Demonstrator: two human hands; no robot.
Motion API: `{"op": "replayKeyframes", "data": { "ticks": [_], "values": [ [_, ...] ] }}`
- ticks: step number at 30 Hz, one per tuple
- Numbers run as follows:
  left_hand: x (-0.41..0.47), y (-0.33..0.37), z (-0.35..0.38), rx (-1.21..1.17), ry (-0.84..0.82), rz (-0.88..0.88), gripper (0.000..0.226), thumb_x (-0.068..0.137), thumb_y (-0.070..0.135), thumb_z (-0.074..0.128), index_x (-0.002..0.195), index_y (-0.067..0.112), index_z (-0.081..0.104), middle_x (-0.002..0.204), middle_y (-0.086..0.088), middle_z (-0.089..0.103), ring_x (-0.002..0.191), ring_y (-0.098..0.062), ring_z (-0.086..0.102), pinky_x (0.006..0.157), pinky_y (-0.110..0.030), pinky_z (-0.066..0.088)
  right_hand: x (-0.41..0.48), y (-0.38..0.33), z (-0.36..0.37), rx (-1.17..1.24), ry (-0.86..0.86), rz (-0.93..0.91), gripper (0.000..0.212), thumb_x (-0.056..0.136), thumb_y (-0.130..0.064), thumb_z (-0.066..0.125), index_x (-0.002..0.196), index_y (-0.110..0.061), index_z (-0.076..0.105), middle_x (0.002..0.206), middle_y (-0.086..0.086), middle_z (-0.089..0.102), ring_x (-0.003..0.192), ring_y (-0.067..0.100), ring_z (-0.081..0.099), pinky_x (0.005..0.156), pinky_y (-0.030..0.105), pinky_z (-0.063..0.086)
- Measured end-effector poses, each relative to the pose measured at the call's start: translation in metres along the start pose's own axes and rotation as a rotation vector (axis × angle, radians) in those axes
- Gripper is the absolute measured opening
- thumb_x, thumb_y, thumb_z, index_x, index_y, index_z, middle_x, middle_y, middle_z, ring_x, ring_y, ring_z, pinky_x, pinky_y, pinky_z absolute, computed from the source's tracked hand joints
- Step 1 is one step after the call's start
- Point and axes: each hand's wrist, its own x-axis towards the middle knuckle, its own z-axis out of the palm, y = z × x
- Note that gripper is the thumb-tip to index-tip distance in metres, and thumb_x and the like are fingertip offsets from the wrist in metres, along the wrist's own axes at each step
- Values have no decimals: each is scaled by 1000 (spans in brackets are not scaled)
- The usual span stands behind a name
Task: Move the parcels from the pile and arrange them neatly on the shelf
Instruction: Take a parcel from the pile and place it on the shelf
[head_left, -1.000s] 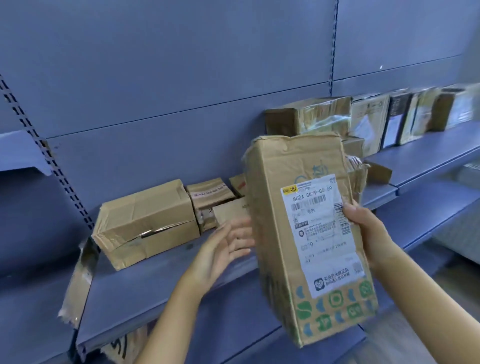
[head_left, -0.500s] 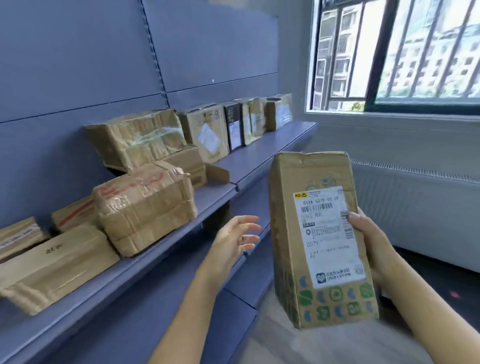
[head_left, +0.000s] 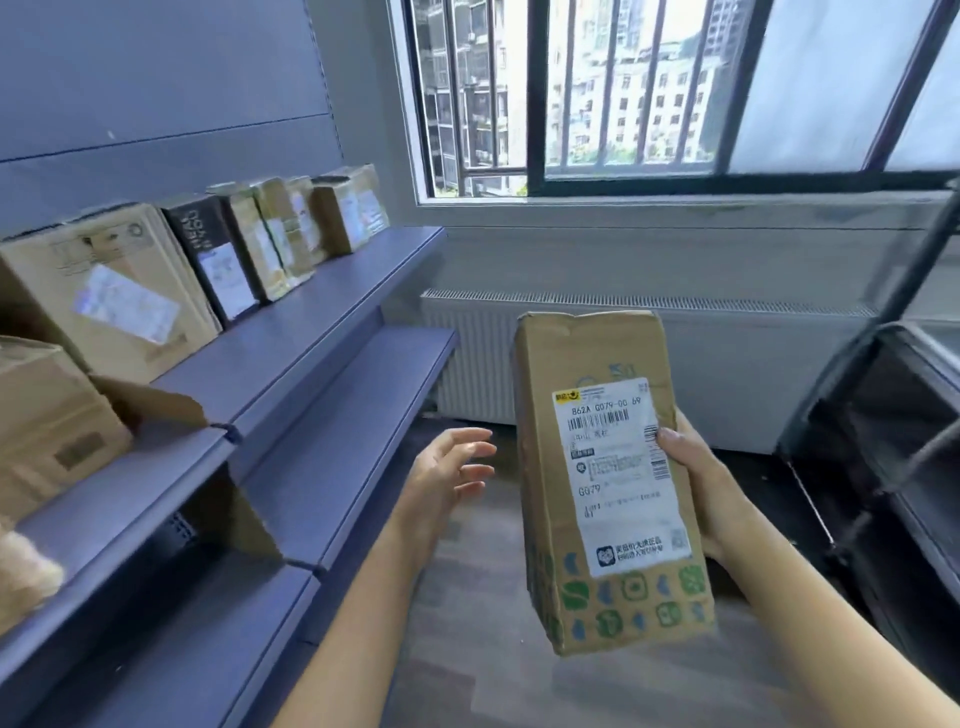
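My right hand (head_left: 698, 483) grips a tall brown cardboard parcel (head_left: 597, 597) by its right edge, holding it upright with a white shipping label facing me. My left hand (head_left: 447, 475) hovers empty to the left of the parcel, fingers spread, not touching it. The blue shelf (head_left: 311, 322) runs along the left. On its upper board stands a row of upright parcels (head_left: 270, 239), leaning against the back panel. A larger brown box (head_left: 47, 426) sits at the near left.
A window with bars (head_left: 623, 93) fills the far wall, with a white radiator (head_left: 727, 364) below it. A dark metal cart or rack (head_left: 893, 467) stands at the right. The lower shelf board (head_left: 353, 426) juts out between me and the upper shelf.
My view has swung to the right along the shelf toward the window. The parcel stays in my right hand; my left hand has stayed open beside it.
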Motion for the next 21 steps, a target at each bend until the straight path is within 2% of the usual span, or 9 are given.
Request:
{"op": "replayKeyframes", "data": {
  "ticks": [5,8,11,16,18,21],
  "values": [
    [84,8,-9,4,-22,0,19,98,13,47,102,17,65,96,0,68,83,-16,63,80,-30,47,76,-2,-19,-56,50,-28,96,49,-49,88,131,-18,49,122,16,64,98,31,68,72,40,57],
    [133,21,-21,1,-8,3,21,98,13,45,100,17,65,95,1,69,83,-15,63,80,-30,48,127,-7,-21,-95,62,-39,97,49,-54,87,132,-22,49,125,15,63,103,33,67,76,41,57],
    [176,36,-32,19,-1,30,21,99,12,44,99,17,65,91,2,70,80,-14,63,77,-27,48,177,-9,-16,-113,72,-45,102,45,-55,88,132,-20,48,123,13,64,101,30,68,73,38,58],
    [217,42,-67,47,53,32,17,96,14,49,100,16,66,88,4,70,77,-14,63,78,-28,48,260,6,-1,-89,-17,-27,103,47,-57,86,133,-18,46,123,14,64,103,31,67,77,40,57],
    [227,46,-89,65,123,41,15,94,18,53,102,16,65,88,5,71,76,-12,64,78,-28,49,297,14,10,-103,-91,-12,104,48,-58,86,135,-17,45,126,16,62,105,32,65,77,40,57],
    [238,54,-118,92,288,41,20,98,15,45,102,18,65,88,7,71,74,-9,64,78,-26,49,353,26,32,-104,-244,21,103,50,-59,85,136,-16,44,127,17,61,105,33,65,76,39,57]
  ]
}}
